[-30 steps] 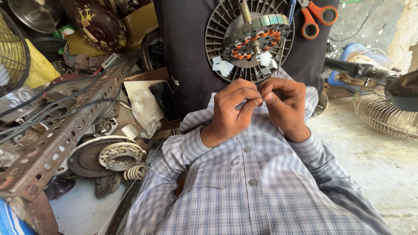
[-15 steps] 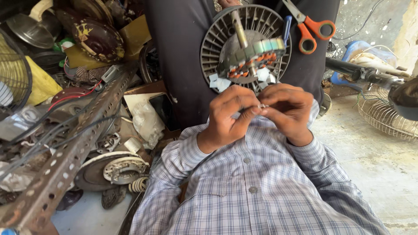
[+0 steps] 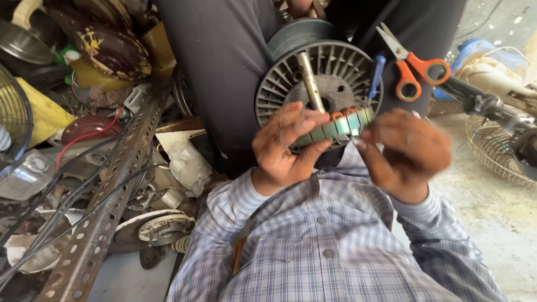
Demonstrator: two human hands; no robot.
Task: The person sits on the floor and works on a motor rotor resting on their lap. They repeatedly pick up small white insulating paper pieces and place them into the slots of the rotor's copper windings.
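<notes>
Orange-handled scissors (image 3: pixel 417 70) lie beside the motor stator (image 3: pixel 319 89); both hands (image 3: pixel 347 142) pinch its windings (image 3: pixel 335 127).

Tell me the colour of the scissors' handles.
Orange; the scissors show best in the head view, beyond the right hand.

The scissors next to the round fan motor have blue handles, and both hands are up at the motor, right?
Not quite: in the head view the scissors have orange handles, not blue. They do lie beside the round fan motor, and the left hand and right hand are both up at it.
</notes>
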